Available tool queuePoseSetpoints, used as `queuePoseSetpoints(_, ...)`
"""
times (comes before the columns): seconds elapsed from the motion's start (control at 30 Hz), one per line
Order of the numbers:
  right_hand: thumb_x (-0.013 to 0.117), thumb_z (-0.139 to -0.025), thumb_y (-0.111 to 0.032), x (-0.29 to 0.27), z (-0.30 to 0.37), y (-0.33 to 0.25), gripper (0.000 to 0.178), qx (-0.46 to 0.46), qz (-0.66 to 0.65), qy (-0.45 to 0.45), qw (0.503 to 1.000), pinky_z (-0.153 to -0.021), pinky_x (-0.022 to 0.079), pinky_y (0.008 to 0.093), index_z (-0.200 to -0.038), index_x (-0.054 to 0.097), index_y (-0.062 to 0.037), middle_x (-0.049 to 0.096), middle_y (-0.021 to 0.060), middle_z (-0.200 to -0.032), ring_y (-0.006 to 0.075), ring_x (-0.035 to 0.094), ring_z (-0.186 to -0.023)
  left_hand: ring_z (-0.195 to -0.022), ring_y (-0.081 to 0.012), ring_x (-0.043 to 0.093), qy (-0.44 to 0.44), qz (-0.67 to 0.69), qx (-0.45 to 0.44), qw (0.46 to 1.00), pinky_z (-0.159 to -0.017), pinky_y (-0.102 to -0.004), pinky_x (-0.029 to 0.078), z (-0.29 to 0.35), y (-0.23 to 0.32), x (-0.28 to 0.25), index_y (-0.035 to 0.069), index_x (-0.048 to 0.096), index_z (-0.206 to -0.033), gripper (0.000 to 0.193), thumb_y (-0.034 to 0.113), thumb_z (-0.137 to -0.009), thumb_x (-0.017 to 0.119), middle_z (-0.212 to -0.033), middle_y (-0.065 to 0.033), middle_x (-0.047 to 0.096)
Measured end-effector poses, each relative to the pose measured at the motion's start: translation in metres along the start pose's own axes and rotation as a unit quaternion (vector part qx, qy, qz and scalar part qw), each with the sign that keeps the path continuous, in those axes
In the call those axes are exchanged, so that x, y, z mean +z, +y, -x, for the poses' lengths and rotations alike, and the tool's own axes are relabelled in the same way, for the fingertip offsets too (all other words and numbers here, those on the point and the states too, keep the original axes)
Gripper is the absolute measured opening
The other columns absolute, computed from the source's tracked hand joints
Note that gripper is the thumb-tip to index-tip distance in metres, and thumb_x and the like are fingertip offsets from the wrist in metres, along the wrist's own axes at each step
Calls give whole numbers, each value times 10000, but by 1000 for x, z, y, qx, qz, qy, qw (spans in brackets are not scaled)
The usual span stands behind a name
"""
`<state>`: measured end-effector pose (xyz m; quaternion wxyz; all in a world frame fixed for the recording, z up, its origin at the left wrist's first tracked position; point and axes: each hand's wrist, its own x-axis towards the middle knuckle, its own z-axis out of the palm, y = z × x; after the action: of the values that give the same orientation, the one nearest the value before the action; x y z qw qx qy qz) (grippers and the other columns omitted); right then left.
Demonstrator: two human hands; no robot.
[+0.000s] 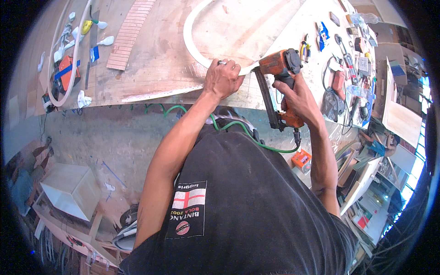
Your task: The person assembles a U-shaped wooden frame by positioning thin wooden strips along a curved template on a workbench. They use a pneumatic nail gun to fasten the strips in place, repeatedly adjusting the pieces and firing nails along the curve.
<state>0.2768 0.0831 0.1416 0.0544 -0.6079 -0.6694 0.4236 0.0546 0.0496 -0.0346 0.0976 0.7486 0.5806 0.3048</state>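
My right hand [300,98] is wrapped round the grip of an orange and black air nail gun [275,63]. The gun's nose touches, or nearly touches, the end of a curved white strip [190,42] close to the bench's near edge. Just left of the nose, my left hand [223,79] is closed over that strip, a ring on one finger. From the base of the gun, a green air hose [243,129] runs left across my front and under the bench edge. The strip bends away from me in a loop over the wooden workbench [160,59].
A slatted wooden strip [129,34] lies left of centre. Further left are white bulb-shaped pieces [106,41], an orange tool [68,73] and another bent pale strip [75,55]. Pliers [305,48], a blue packet [323,36] and scattered tools fill the right side. Other people are in the background.
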Motion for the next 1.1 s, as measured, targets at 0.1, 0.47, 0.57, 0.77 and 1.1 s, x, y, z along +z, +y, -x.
queuePoseSetpoints(0.1, 689, -993, -263, -2, 4, -8, 642, 21, -27, 2, 999, -993, 531, 438, -1509, 420, 10, 695, 229, -1211, 319, 696, -1104, -822, -254, 699, -4, -4, -3, 1000, -799, -459, 460, 1, 0, 2, 117, 745, -925, 221, 329, -890, 794, -840, -61, 665)
queuePoseSetpoints(0.47, 688, -993, -271, 5, 5, -13, 651, 22, -4, -23, 999, -857, 572, 428, -1506, 410, 17, 686, 235, -1173, 300, 713, -944, -826, -247, 703, -11, 2, -6, 1000, -786, -434, 466, 2, 0, 1, 110, 742, -925, 225, 330, -902, 782, -835, -66, 672)
queuePoseSetpoints(0.57, 689, -994, -271, 5, 3, -7, 661, 3, 10, -16, 1000, -888, 568, 438, -1516, 402, 14, 682, 246, -1194, 316, 710, -980, -822, -244, 703, -11, -3, -6, 1000, -783, -436, 465, 1, 1, -1, 112, 743, -924, 223, 330, -898, 785, -835, -62, 673)
queuePoseSetpoints(0.77, 699, -1003, -271, 4, 6, -24, 641, 51, -19, -39, 998, -814, 532, 402, -1505, 412, 6, 657, 195, -1120, 278, 667, -913, -826, -248, 706, 6, -2, 2, 1000, -785, -441, 465, 2, 0, 1, 109, 741, -920, 230, 328, -880, 801, -829, -64, 670)
queuePoseSetpoints(1.1, 707, -990, -231, -8, 28, 13, 601, 80, -145, 83, 983, -571, 529, 338, -1478, 446, 3, 656, 127, -1002, 166, 630, -616, -818, -263, 707, -7, -28, -15, 999, -809, -451, 467, -1, 5, -4, 75, 779, -869, 362, 429, -828, 838, -838, -93, 690)
